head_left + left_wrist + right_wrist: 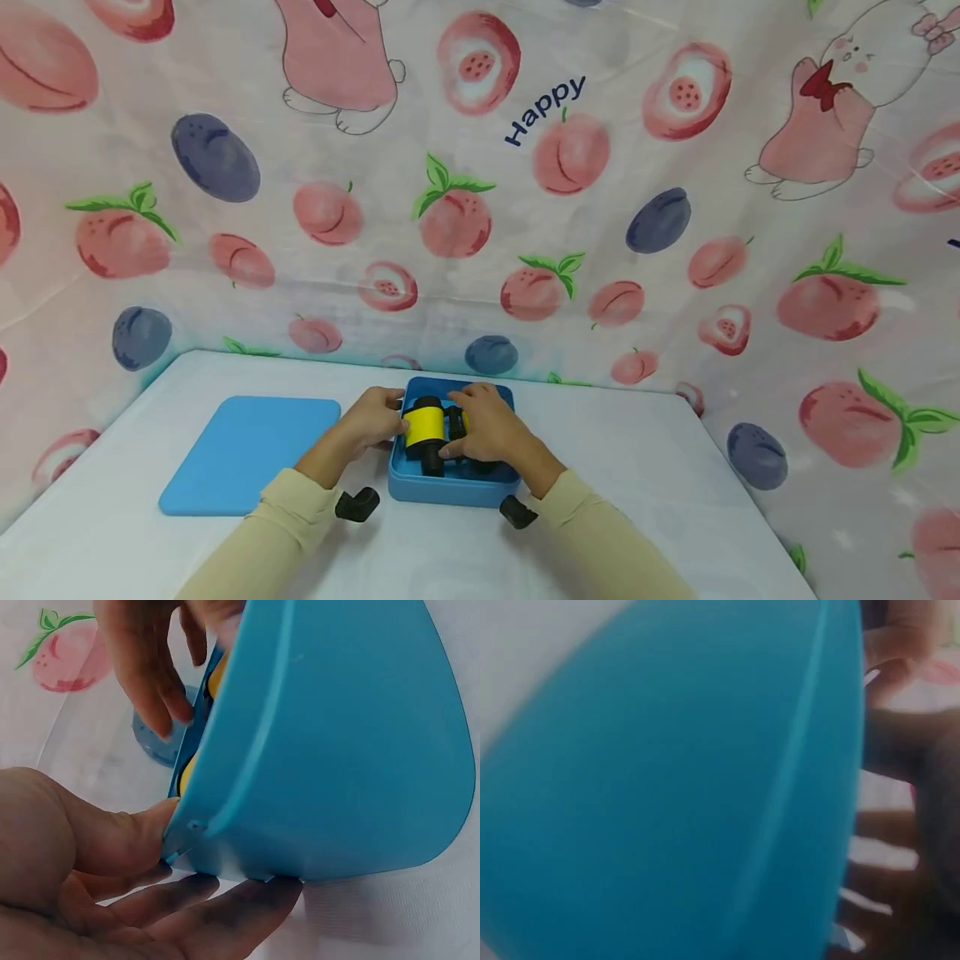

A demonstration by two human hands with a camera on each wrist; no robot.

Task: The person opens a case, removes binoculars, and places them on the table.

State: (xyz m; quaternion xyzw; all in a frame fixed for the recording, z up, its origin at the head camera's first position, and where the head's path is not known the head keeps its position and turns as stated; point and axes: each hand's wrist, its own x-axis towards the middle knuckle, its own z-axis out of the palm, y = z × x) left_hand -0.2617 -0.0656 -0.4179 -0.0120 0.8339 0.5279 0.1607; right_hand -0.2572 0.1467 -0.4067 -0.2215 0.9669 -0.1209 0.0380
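Observation:
A blue box (453, 490) stands on the white table without a cover on it. Inside lie yellow and black binoculars (424, 427), their right half mostly hidden by a hand. My left hand (369, 421) grips the box's left wall; in the left wrist view its thumb sits at the rim and its fingers along the outside. From the right, my right hand (491, 425) reaches over the binoculars, fingers spread and fairly straight, thumb near their middle. The right wrist view is blurred, with the box side (667, 787) filling most of it.
A flat blue lid (255, 454) lies on the table left of the box. Behind the table (600, 500) hangs a fruit-and-rabbit printed cloth (570, 333), which also runs down both sides. Black devices (357, 504) sit at the wrists.

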